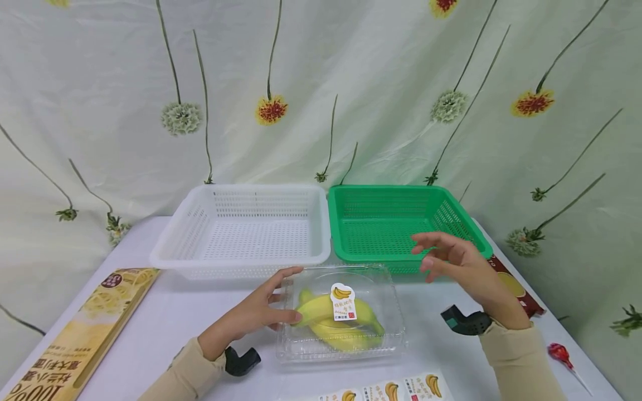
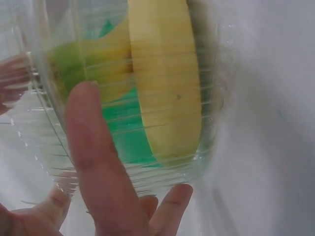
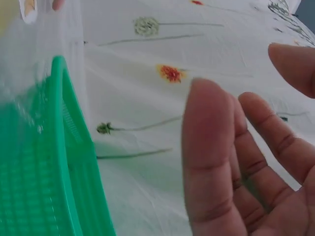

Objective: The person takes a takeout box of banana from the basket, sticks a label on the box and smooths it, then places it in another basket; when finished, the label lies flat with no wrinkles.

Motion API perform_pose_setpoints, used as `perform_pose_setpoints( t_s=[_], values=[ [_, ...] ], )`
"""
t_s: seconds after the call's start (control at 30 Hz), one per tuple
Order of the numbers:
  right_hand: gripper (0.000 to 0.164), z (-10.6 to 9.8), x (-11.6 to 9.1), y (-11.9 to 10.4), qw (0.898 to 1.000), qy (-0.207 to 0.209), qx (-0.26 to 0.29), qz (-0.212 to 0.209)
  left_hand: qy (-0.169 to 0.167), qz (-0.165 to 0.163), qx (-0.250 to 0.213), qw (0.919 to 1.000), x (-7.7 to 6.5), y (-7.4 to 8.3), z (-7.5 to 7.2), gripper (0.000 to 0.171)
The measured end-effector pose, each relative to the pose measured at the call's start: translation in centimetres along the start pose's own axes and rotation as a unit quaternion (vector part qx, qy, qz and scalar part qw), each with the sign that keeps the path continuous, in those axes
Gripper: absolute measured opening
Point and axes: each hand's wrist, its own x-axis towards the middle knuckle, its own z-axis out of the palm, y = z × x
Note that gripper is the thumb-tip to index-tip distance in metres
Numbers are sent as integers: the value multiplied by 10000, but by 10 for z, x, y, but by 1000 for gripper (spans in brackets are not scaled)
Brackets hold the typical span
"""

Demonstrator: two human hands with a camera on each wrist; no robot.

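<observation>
A clear plastic clamshell box with bananas inside stands before the two baskets. On its lid is a white banana sticker. My left hand holds the box by its left side, thumb toward the front corner and index finger along the back corner. Through the clear wall, the left wrist view shows a banana close to those fingers. My right hand is raised off the box's right side, before the green basket. Its fingers are loosely bent with nothing between them.
A white basket stands left of the green one. A pasta packet lies at the left, a dark red packet at the right. A red lollipop is near the right edge. A sticker sheet lies in front.
</observation>
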Motion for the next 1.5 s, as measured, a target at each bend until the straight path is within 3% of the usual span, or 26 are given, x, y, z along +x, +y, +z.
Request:
perform_pose_setpoints(
  t_s=[0.13,0.23,0.37,0.47,0.53,0.6,0.67,0.77,0.87,0.97,1.2,1.5],
  values=[
    [39,-25,-8,6,9931,1138,179,-206,-87,-101,-70,9999,-1,2,0,96],
    [32,-43,-13,15,9760,2134,264,-341,-124,-143,-133,9997,-1,3,0,96],
    [25,-63,-19,34,9340,3550,177,-363,-154,-149,-173,9996,-1,3,0,96],
    [23,-75,-24,48,8950,4461,25,-5,-186,-144,-195,9995,-1,3,0,97],
    [24,-82,-28,57,8755,4818,-38,365,-199,-144,-209,9995,-1,3,0,96],
    [25,-87,-32,65,8657,4947,-94,767,-215,-147,-245,9994,0,3,0,95],
    [25,-91,-37,71,8675,4848,-50,1114,-213,-141,-267,9993,0,3,0,93],
    [22,-95,-44,79,8891,4337,123,1458,-184,-135,-298,9993,0,3,0,90],
    [21,-98,-48,87,9142,3712,533,1540,-162,-117,-324,9993,0,3,0,89],
    [22,-98,-47,93,9268,3237,1127,1538,-178,-64,-352,9992,0,3,0,89],
    [28,-89,-44,114,9379,2703,1720,1334,-197,-18,-436,9989,0,3,0,88],
    [30,-82,-38,122,9283,2766,2193,1167,-187,0,-542,9984,2,1,-2,87]
  ],
)
